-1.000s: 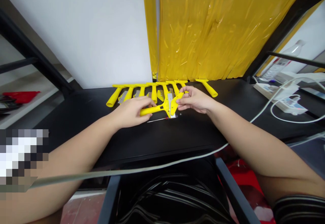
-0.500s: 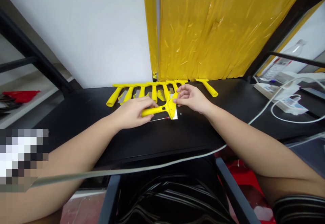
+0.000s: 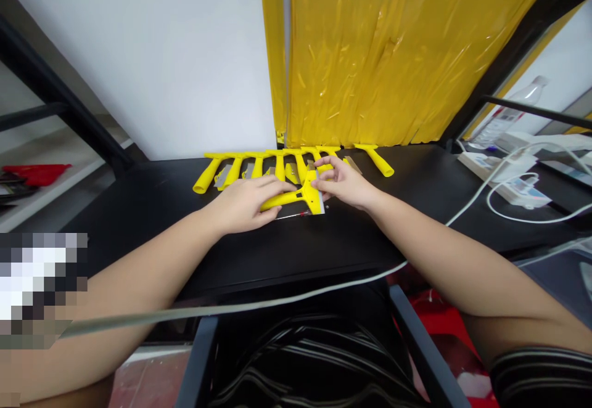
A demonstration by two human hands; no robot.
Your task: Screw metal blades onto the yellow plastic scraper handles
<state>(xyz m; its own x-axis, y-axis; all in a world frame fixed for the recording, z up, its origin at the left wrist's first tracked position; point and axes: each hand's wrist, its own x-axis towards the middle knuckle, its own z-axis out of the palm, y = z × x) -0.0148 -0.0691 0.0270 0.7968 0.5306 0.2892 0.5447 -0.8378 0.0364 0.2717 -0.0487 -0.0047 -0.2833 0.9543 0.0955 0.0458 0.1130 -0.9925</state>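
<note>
A yellow scraper (image 3: pixel 312 193) lies nearly flat over the black desk, its head toward the right. My left hand (image 3: pixel 243 203) is closed around its handle. At the head's right edge, my right hand (image 3: pixel 346 184) pinches with thumb and fingers; a pale strip shows along that edge. Beneath the scraper, a thin metal rod with a red end (image 3: pixel 292 216) sticks out from under my left hand. A tiny metal piece (image 3: pixel 327 206) rests just right of the head. Behind my hands stands a row of several yellow scraper handles (image 3: pixel 237 169), with grey blades (image 3: pixel 223 175) between them.
Another yellow handle (image 3: pixel 382 163) lies apart at the right. A white cable (image 3: pixel 324 291) crosses in front of the desk (image 3: pixel 222 266) to a power strip (image 3: pixel 522 191). A plastic bottle (image 3: pixel 511 115) stands behind it. White and yellow-wrapped panels (image 3: pixel 361 57) border the back.
The scraper has turned from tilted to nearly flat, its broad head face now upward. My right hand has shifted slightly left and down along the head, uncovering a grey blade behind it.
</note>
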